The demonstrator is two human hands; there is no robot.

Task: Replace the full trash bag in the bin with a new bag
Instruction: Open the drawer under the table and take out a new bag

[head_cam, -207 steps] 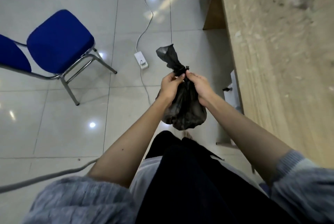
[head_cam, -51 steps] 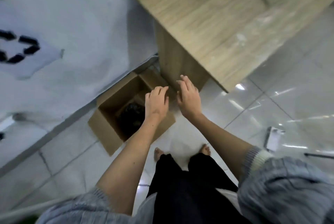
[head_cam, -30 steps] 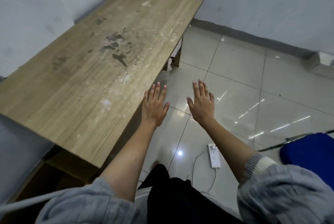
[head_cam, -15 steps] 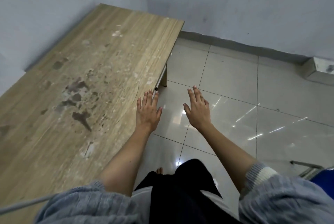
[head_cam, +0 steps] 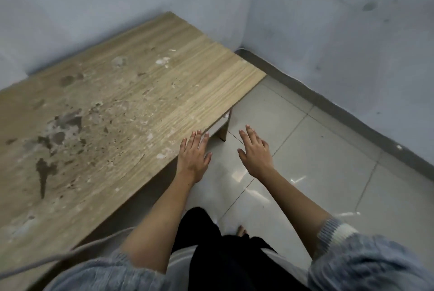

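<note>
Pale blue walls (head_cam: pixel 340 20) meet in a corner up top, scuffed and marked, with a grey skirting strip (head_cam: pixel 328 100) running along the foot of the right-hand one. Below that, glossy light floor tiles (head_cam: pixel 305 149) catch streaks of light. The long wooden worktop (head_cam: pixel 117 114) fills the left side, pushed against the wall, its surface blotched with dark stains and pale chipped patches; one leg (head_cam: pixel 224 129) shows under its near corner.

The person stands at the worktop's edge, grey-blue knit sleeves (head_cam: pixel 366 260) pushed up, dark trousers (head_cam: pixel 225 250) below, and the toes of one bare foot (head_cam: pixel 242 230) peeking out on the tile.

Both arms reach forward. The left hand (head_cam: pixel 193 155) hovers palm down over the worktop's corner, fingers straight and slightly spread, its grip wide and holding nothing. The right hand (head_cam: pixel 254 153) floats just beside it above the floor, fingers likewise extended, grip wide and empty. The two hands are apart, not touching.

A thin grey cord (head_cam: pixel 47 260) crosses the lower left corner.

No trash bag or bin shows in this view, so where they sit cannot be told. No writing or labels can be read anywhere.
</note>
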